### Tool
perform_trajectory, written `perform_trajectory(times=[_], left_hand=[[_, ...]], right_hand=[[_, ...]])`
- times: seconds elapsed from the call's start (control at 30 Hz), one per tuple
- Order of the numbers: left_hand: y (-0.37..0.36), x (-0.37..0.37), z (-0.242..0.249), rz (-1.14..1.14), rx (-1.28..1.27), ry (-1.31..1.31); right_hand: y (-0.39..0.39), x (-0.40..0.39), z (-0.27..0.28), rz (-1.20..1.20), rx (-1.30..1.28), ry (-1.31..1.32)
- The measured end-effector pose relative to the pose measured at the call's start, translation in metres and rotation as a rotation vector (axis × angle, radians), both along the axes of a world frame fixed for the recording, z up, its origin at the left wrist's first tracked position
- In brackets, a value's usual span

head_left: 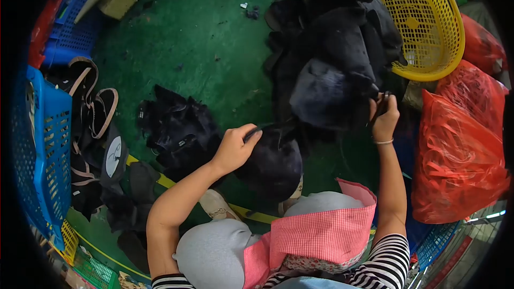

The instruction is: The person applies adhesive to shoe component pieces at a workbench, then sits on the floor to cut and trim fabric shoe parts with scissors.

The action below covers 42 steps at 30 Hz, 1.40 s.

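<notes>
Left hand: your left hand pinches the edge of a black piece, fingers closed tight on it.
Right hand: your right hand is closed on a small dark thing at the edge of the black pile; you cannot tell what the thing is.
Black piece: it sits in front of your knees, between your two hands, and touches the pile above it.
Which way: the piece looks round, so you cannot tell its long side.
Room to move: bare green floor lies up and to the left of your left hand.
Edges: a blue crate stands at the left, a yellow basket at the top right, and red bags just beside your right arm.
Floor: a small black heap lies near your left hand, and a yellow line runs under your knees.
</notes>
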<state>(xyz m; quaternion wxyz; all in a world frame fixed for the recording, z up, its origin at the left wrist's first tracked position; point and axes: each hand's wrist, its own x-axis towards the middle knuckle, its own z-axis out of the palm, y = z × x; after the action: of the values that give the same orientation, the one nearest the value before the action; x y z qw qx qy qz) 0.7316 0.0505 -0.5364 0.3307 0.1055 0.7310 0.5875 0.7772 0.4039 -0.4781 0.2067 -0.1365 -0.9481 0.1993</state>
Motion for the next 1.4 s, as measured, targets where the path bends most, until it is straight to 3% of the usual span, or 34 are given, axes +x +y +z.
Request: perform_trajectory(times=[0.07,0.13,0.23,0.27,0.33,0.37,0.4,0.43,0.47,0.5,0.53,0.6,0.67,0.7,0.77,0.9,1.1,1.17,1.23,1.3,1.33,1.37,1.4], left_hand=[[0.005,0.007,0.008,-0.047,0.072,-0.003],[0.007,0.017,0.008,-0.078,0.109,0.02],[-0.009,0.025,-0.007,0.069,-0.004,0.015],[-0.02,0.03,-0.026,0.11,-0.13,0.088],[-0.039,0.035,-0.05,0.165,-0.305,0.006],[-0.049,0.042,-0.065,0.185,-0.362,0.015],[-0.054,0.047,-0.068,0.19,-0.366,0.013],[-0.059,0.051,-0.069,0.27,-0.25,-0.187],[-0.062,0.054,-0.069,0.354,-0.132,-0.385],[-0.062,0.055,-0.069,0.366,-0.139,-0.385],[-0.06,0.057,-0.068,0.43,0.002,-0.393],[-0.055,0.062,-0.064,0.5,0.133,-0.406],[-0.053,0.059,-0.06,0.493,0.022,-0.212],[-0.054,0.058,-0.059,0.497,0.016,-0.216],[-0.056,0.059,-0.058,0.494,-0.034,-0.122],[-0.06,0.063,-0.05,0.399,-0.042,-0.047],[-0.061,0.072,-0.041,0.259,-0.115,0.039],[-0.069,0.072,-0.036,0.295,-0.252,0.18],[-0.1,0.066,-0.064,0.314,-0.428,0.527],[-0.13,0.045,-0.066,0.254,-0.777,0.483],[-0.133,0.033,-0.064,0.232,-0.937,0.539],[-0.129,0.022,-0.062,0.228,-0.934,0.547],[-0.12,0.012,-0.057,0.162,-0.879,0.772]], right_hand=[[-0.035,-0.005,0.009,0.094,-0.123,-0.131],[-0.043,-0.013,-0.012,0.242,-0.074,-0.163],[-0.044,-0.045,-0.024,0.133,-0.229,-0.184],[-0.041,-0.061,-0.017,0.05,-0.464,-0.079],[0.013,-0.102,-0.003,0.118,-0.374,0.173],[0.051,-0.124,0.007,0.008,-0.263,0.241],[0.076,-0.145,0.025,-0.204,0.114,0.258],[0.087,-0.16,0.046,-0.414,0.492,0.265],[0.085,-0.164,0.065,-0.32,0.3,0.229],[0.078,-0.165,0.081,-0.222,0.105,0.193],[0.032,-0.153,0.088,0.015,-0.281,0.24],[-0.051,-0.119,0.092,0.141,-0.482,-0.152],[-0.096,-0.071,0.056,0.281,-0.885,-0.646],[-0.101,-0.044,0.02,0.312,-1.441,-0.959],[-0.125,-0.005,-0.017,0.556,-1.067,-1.3],[-0.148,0.036,-0.063,0.517,-1.014,-1.408],[-0.183,0.02,-0.073,0.363,-1.208,-1.33],[-0.182,0.018,-0.064,0.343,-1.255,-1.251],[-0.177,0.018,-0.058,0.338,-1.303,-1.171],[-0.161,0.027,-0.053,0.42,-1.21,-1.012],[-0.154,0.029,-0.044,0.374,-1.252,-0.983],[-0.148,0.03,-0.038,0.224,-1.368,-0.93],[-0.142,0.033,-0.035,0.067,-1.481,-0.873]])
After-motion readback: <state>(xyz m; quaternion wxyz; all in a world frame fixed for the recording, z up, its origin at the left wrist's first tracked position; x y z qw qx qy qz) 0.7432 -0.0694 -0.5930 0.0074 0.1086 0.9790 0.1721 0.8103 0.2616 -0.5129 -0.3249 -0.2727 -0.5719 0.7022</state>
